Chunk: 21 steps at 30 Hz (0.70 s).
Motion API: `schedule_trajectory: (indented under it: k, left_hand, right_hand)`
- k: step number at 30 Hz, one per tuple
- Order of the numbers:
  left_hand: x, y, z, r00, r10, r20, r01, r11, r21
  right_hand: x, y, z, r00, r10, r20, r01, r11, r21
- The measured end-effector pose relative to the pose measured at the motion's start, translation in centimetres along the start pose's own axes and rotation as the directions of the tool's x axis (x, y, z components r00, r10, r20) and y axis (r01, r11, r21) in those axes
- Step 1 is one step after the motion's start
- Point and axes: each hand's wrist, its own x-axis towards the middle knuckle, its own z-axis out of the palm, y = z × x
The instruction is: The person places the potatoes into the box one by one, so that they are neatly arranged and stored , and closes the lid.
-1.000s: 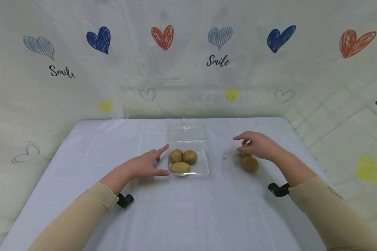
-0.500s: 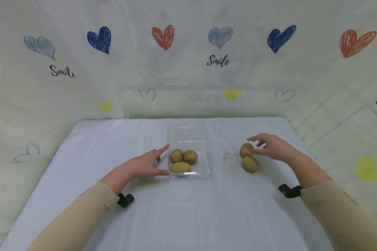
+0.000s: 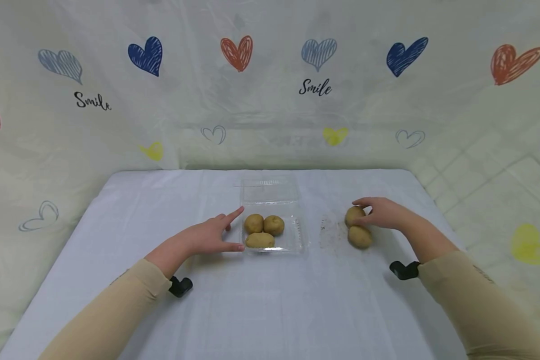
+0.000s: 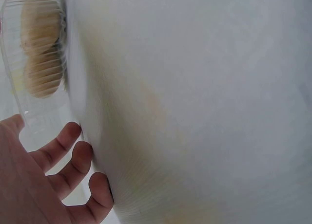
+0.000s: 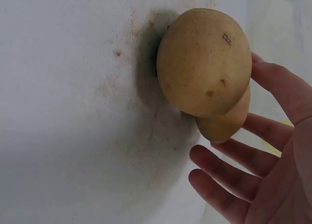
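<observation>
Clear plastic is making up the hinged container [image 3: 292, 232] at the centre of the head frame, its lid [image 3: 270, 191] lying back toward the top and its tray holding three potatoes: one round potato [image 3: 254, 224] sitting at the tray's upper left, a second round potato [image 3: 274, 226] sitting just right of it, and an oblong potato [image 3: 259, 240] lying below them. At the left of the tray, the left hand [image 3: 207, 237] is keeping index finger and thumb spread apart and outstretched, their tips reaching the container's left edge; the left wrist view is showing its other fingers loosely bent against the white tablecloth [image 3: 261, 310]. Right of centre in the head frame, two more potatoes are resting on the cloth: a far potato [image 3: 353, 216] and, just below it, a near potato [image 3: 360, 237]. The right hand [image 3: 382, 212] is gripping the far potato between thumb and fingers, though how firmly cannot be told; the near potato is partly hiding that contact in the right wrist view. Brown specks [image 3: 329, 232] are dotting the cloth left of this pair. Behind, a pale sheet [image 3: 270, 105] printed with hearts is filling the upper frame.
</observation>
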Motion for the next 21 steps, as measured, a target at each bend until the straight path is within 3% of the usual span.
schedule_trajectory:
  k: [10,21]
  left_hand:
    - [-0.2,0.3,-0.4,1.0,0.016,-0.004,-0.016,1.0,-0.003]
    - [0.0,0.0,-0.1,1.0,0.008,-0.004,-0.008,1.0,0.004]
  right_hand:
    - [0.8,-0.3,0.6,0.999,0.052,-0.001,-0.052,0.998,-0.032]
    - [1.2,-0.9,0.8,1.0,0.008,0.001,-0.008,0.999,-0.036]
